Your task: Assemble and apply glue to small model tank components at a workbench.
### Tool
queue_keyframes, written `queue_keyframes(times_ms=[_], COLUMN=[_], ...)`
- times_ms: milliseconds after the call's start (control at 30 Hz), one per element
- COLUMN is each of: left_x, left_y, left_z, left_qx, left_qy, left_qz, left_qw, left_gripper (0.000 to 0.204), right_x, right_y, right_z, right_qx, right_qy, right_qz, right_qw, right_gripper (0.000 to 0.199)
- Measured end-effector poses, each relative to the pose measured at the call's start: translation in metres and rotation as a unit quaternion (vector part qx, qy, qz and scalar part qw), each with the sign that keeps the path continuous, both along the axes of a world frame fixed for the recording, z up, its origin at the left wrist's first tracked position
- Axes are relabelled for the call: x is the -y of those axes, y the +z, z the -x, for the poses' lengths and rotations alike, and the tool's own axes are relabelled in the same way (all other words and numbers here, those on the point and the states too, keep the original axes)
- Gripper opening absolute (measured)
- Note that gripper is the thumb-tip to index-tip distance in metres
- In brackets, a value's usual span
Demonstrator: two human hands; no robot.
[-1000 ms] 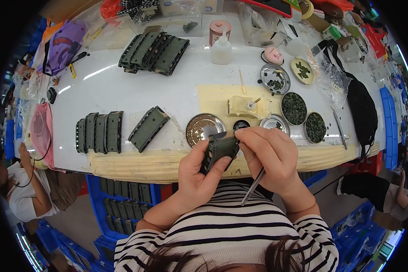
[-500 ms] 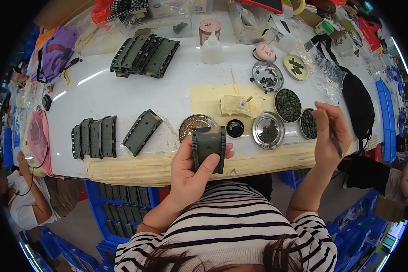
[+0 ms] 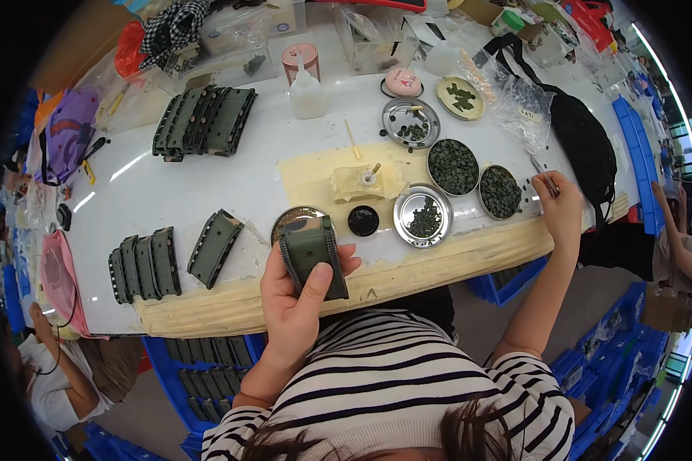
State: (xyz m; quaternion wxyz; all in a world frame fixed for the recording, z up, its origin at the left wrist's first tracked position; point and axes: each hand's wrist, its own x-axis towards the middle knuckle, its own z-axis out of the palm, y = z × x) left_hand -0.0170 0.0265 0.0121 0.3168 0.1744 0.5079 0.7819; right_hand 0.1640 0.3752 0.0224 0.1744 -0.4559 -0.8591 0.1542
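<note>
My left hand (image 3: 288, 319) grips a curved dark green part (image 3: 309, 247) with toothed edges, thumb on its face and fingers behind. A brown-patterned patch shows at its top end. At the right, my right hand (image 3: 561, 206) is closed round a thin metal tool (image 3: 547, 179) that looks like tweezers, low over the table. Beside that hand stands a round tin of dark green chips (image 3: 500, 192), with a larger tin of chips (image 3: 453, 167) behind it. A steel dish of small green pieces (image 3: 436, 201) lies between the hands. Partly behind the held part is a dish of brownish grains (image 3: 291, 216).
More curved green parts lie left (image 3: 145, 265) and in a far-left stack (image 3: 205, 121). A small black pot (image 3: 363, 220), a taped block with a stick (image 3: 361, 183) and a white squeeze bottle (image 3: 307, 96) stand mid-table. A black bag (image 3: 580, 131) lies right; co-workers sit at both sides.
My right hand has swung outward and lowered toward the table right of the tins, its tool now pointing away from me. The whole view has shifted; my left hand keeps the green part.
</note>
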Motion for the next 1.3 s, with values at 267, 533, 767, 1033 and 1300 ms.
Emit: queue_keyframes(times_ms=[267, 533, 767, 1033, 1300], left_x=[0.001, -0.003, -0.006, -0.005, -0.001], left_y=[-0.001, 0.001, 0.007, 0.001, 0.001], left_z=[0.000, -0.001, -0.003, -0.005, -0.002], left_qx=[0.001, 0.019, -0.002, -0.114, -0.264], left_qy=[0.004, -0.015, -0.021, 0.022, 0.062], left_qz=[0.007, 0.002, 0.025, 0.046, 0.113], left_qw=[1.000, 1.000, 0.999, 0.992, 0.956], left_gripper=[0.035, 0.033, 0.031, 0.030, 0.030], right_x=[-0.008, 0.002, 0.108, 0.177, 0.185], right_y=[-0.013, -0.018, 0.023, 0.049, 0.050], right_z=[0.006, 0.019, 0.074, 0.110, 0.120], right_qx=[0.015, -0.152, -0.323, -0.325, -0.314], right_qy=[0.037, 0.080, 0.190, 0.430, 0.451], right_qz=[0.020, -0.075, 0.079, 0.060, 0.122], right_qw=[0.999, 0.982, 0.924, 0.840, 0.827], right_gripper=[0.017, 0.002, 0.010, 0.026, 0.022])
